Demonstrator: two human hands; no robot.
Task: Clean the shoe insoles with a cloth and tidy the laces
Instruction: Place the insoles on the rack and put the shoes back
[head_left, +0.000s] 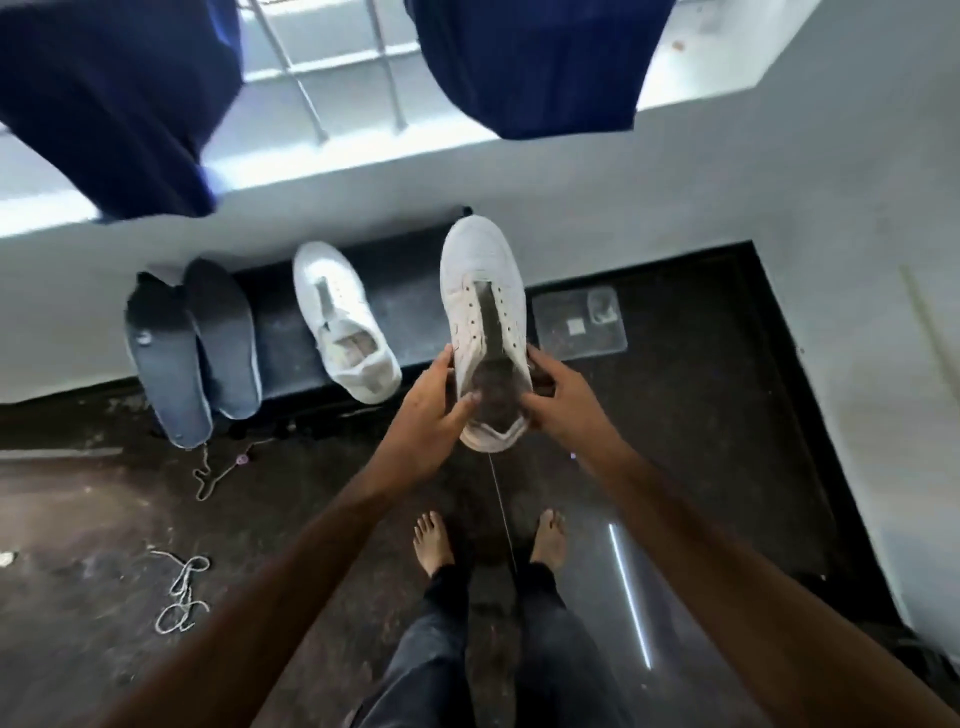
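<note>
I hold a white laceless sneaker (480, 291) in the air with both hands, toe pointing away from me. My left hand (431, 410) grips its left side near the heel opening. My right hand (563, 400) grips the right side, fingers at the collar. A thin string (501, 509) hangs down from the heel. A second white sneaker (340, 317) rests on a black step (410, 291) by the wall. Two dark grey insoles (171, 358) (223, 338) lean against the wall at the left. Two loose white laces (182, 592) (215, 470) lie on the floor. No cloth is visible.
Dark blue garments (109, 93) (524, 57) hang above, in front of a barred window. A clear plastic lid or tray (576, 325) lies at the right end of the step. My bare feet (434, 540) stand on the dark glossy floor. A white wall runs along the right.
</note>
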